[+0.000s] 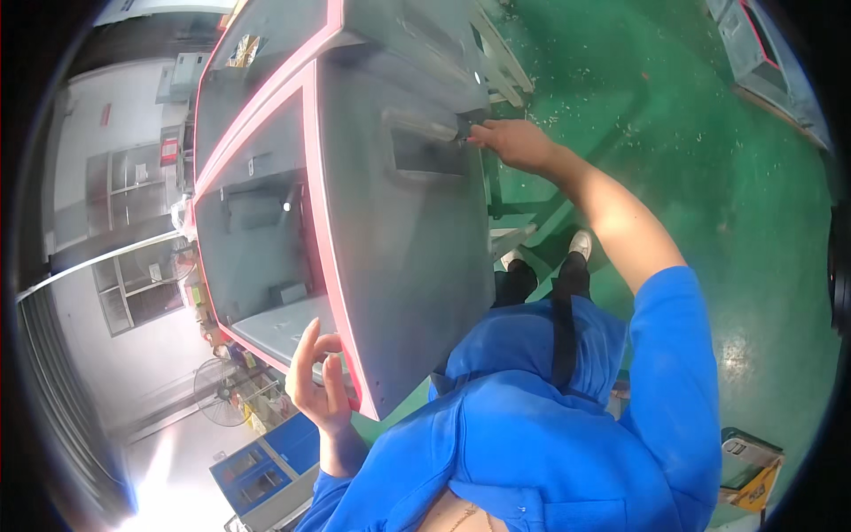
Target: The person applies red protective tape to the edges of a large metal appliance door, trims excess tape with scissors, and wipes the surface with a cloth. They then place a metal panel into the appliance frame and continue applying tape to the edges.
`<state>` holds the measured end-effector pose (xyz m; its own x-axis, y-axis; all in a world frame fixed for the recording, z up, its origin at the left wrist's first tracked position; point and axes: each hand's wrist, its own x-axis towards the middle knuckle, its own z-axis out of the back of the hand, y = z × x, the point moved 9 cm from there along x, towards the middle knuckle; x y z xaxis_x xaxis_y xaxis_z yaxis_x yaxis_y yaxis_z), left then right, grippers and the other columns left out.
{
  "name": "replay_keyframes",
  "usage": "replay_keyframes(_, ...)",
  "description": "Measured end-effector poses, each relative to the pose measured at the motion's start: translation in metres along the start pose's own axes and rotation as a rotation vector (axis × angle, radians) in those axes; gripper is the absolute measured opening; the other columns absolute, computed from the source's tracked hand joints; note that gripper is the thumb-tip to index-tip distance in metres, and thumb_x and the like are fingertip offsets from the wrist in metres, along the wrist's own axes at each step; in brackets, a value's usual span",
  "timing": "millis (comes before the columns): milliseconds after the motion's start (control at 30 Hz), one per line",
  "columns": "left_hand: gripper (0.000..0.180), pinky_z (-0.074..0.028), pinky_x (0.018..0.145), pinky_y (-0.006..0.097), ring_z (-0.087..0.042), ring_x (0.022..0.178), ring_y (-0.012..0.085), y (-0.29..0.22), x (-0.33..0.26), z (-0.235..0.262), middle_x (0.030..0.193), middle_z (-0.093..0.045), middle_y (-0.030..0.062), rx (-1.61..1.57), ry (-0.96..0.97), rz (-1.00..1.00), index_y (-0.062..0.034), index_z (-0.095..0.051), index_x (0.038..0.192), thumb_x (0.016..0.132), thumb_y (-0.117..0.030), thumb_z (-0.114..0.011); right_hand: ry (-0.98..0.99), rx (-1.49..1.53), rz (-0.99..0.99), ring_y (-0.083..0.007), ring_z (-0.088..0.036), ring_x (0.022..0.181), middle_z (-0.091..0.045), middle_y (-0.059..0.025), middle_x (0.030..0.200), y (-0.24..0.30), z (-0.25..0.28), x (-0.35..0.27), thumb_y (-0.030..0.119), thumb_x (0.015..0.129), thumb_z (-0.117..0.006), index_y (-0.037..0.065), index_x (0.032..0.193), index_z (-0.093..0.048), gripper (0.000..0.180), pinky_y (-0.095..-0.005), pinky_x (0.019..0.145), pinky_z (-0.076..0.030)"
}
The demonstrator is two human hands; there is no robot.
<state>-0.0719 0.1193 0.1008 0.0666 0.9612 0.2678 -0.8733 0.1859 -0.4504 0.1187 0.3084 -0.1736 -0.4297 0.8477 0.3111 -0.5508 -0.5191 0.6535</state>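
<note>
A large grey cabinet (403, 275) stands in front of me, with pink-red strips (316, 177) along its edges. Its side panel has a rectangular recess (430, 155). At that panel's right edge, next to the recess, my right hand (516, 144) is closed around a small dark thing; most of it is hidden by the fingers. My left hand (319, 386) is beside the cabinet's near corner, index finger stretched and the others loosely bent, with nothing visible in it. Whether its fingers touch the pink-red edge I cannot tell.
Green floor (665, 177) with scattered pale bits lies to the right. Pale supports (501, 62) show beside the cabinet. A standing fan (222, 390) and a blue cabinet (263, 470) are at the left. Another grey, red-edged unit (762, 53) stands far right.
</note>
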Motion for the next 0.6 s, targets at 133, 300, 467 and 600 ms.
replay_keyframes(133,0.034,-0.045,0.064,0.026,-0.058,0.066,0.0157,0.001,0.001,0.001,0.073,-0.063,0.0112,0.001,0.011,-0.024,0.0035,-0.054,0.111,0.082,-0.014,-0.053,0.086,0.042,0.023,-0.0305,-0.057,0.081,-0.056,-0.0095,0.087,0.016,-0.002,-0.011,0.013,0.084,-0.042,0.013,0.097,-0.046,0.013,-0.0399,0.066,-0.046)
replay_keyframes(300,0.035,-0.044,0.064,0.026,-0.058,0.066,0.0153,0.004,0.001,0.001,0.073,-0.063,0.0112,-0.005,-0.008,0.001,0.0033,-0.054,0.111,0.083,-0.019,-0.054,-0.026,0.148,-0.164,-0.0329,-0.056,0.081,-0.057,-0.0099,0.090,0.009,0.004,-0.030,0.019,0.088,-0.042,0.012,0.102,-0.048,0.017,-0.0416,0.065,-0.046)
replay_keyframes(467,0.035,-0.044,0.064,0.026,-0.058,0.066,0.0152,0.002,-0.002,0.003,0.073,-0.063,0.0110,0.014,-0.017,0.008,0.0030,-0.055,0.110,0.084,-0.020,-0.053,0.004,0.092,-0.148,-0.0344,-0.057,0.073,-0.057,-0.0123,0.084,0.019,-0.008,-0.030,0.021,0.088,-0.043,0.009,0.095,-0.044,0.014,-0.0439,0.060,-0.045)
replay_keyframes(600,0.035,-0.045,0.064,0.026,-0.058,0.066,0.0153,0.006,-0.001,0.000,0.073,-0.063,0.0109,-0.007,-0.014,0.015,0.0029,-0.055,0.110,0.083,-0.020,-0.053,0.096,0.142,-0.195,-0.0335,-0.058,0.073,-0.058,-0.0122,0.086,0.035,-0.012,-0.051,0.019,0.087,-0.043,0.009,0.098,-0.045,0.015,-0.0425,0.060,-0.046)
